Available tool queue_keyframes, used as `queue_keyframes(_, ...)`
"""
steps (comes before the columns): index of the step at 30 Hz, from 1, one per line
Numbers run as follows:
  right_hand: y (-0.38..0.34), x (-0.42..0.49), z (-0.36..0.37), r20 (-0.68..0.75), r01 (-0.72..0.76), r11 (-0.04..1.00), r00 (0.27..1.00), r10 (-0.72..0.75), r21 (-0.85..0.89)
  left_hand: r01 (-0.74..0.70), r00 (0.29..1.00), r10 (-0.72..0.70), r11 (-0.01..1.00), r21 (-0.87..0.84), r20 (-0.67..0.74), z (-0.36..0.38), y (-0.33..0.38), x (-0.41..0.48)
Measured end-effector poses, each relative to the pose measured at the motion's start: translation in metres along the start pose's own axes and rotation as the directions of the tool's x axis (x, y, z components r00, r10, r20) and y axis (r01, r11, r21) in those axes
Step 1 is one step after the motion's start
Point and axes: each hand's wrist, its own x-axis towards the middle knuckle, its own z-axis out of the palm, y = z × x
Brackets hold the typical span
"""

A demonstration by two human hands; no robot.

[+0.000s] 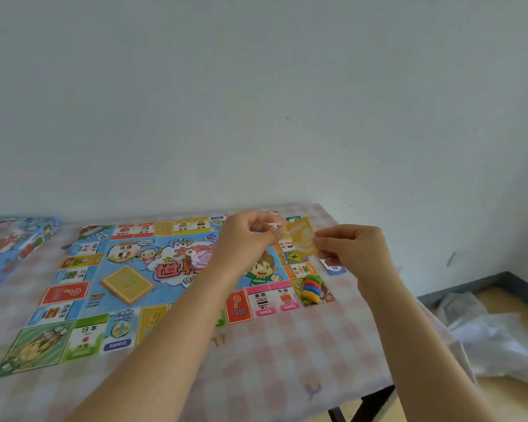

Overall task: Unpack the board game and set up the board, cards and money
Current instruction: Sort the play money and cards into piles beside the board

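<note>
pinching yellow card (302,239), right hand (354,248), left hand (247,239) alongside, over board (61,293) edge

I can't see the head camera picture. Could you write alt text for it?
Above a colourful board on a checked table, the right hand grips a yellow card while the left hand pinches a pale card. A yellow deck, a die and coloured pawns lie on the board; the box lies far left.

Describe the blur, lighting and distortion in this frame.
Head view: soft, even light, no hard shadows or glare; the board, the game box at left and the yellow card in the right hand are blurred; the wide-angle lens slightly bows the board's edges.
</note>
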Motion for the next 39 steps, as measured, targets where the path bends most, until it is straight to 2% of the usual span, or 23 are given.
queue_keyframes(6,0.023,0.000,-0.052,-0.055,-0.103,0.984,0.994,0.096,-0.149,-0.112,0.992,0.099,0.972,0.204,0.074,0.047,-0.003,-0.005)
queue_keyframes(12,0.041,0.001,-0.072,-0.035,-0.223,0.935,0.974,0.223,-0.277,-0.199,0.975,0.132,0.874,0.444,0.177,0.076,-0.008,-0.013)
queue_keyframes(20,0.049,0.004,-0.074,-0.016,-0.267,0.895,0.960,0.280,-0.358,-0.222,0.971,0.140,0.832,0.508,0.196,0.082,-0.011,-0.014)
queue_keyframes(27,0.047,0.005,-0.073,-0.030,-0.235,0.870,0.969,0.246,-0.433,-0.242,0.966,0.165,0.840,0.485,0.198,0.076,-0.011,-0.010)
queue_keyframes(34,0.040,0.000,-0.075,-0.022,-0.177,0.801,0.979,0.200,-0.571,-0.236,0.969,0.164,0.835,0.497,0.185,0.062,-0.015,-0.007)
queue_keyframes(37,0.029,-0.002,-0.070,-0.045,-0.124,0.793,0.992,0.121,-0.597,-0.212,0.977,0.161,0.828,0.519,0.142,0.043,-0.014,-0.003)
queue_keyframes(39,0.020,-0.001,-0.059,-0.025,-0.045,0.801,0.999,0.037,-0.597,-0.164,0.986,0.153,0.819,0.549,0.066,0.020,-0.016,0.004)
